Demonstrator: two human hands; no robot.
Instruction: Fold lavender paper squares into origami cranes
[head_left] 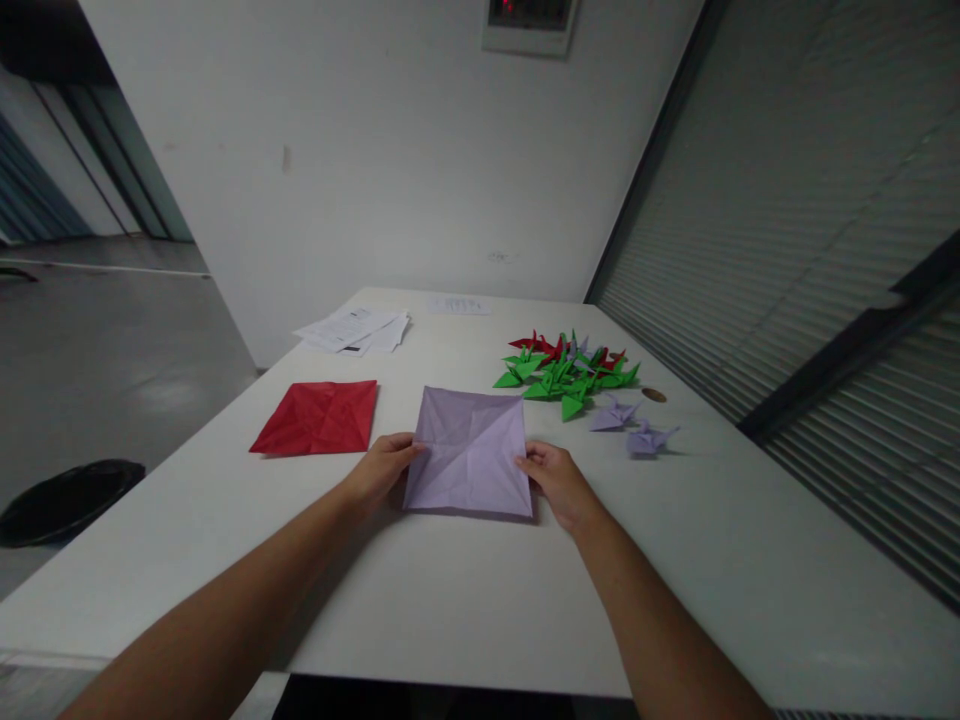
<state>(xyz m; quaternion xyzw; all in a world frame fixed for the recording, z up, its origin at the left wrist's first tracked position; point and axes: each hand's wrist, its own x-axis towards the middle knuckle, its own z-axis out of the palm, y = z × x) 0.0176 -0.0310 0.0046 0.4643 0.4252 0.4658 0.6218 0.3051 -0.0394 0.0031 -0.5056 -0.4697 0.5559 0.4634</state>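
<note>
A square sheet of creased purple paper (471, 455) is held over the white table (457, 600), its fold lines crossing near the middle. My left hand (384, 468) pinches its left edge, and my right hand (556, 482) pinches the right edge. Left of it lies a creased red paper sheet (322, 418). Two purple folded cranes (615, 415) sit to the right, in front of a heap of green folded cranes (559, 378) mixed with red and purple ones.
Loose printed papers (356, 328) lie at the table's back left, and a flat sheet (459, 305) near the wall. A small brown round object (654, 395) is beside the cranes. Blinds border the right side. A black bin (71, 500) stands on the floor at left.
</note>
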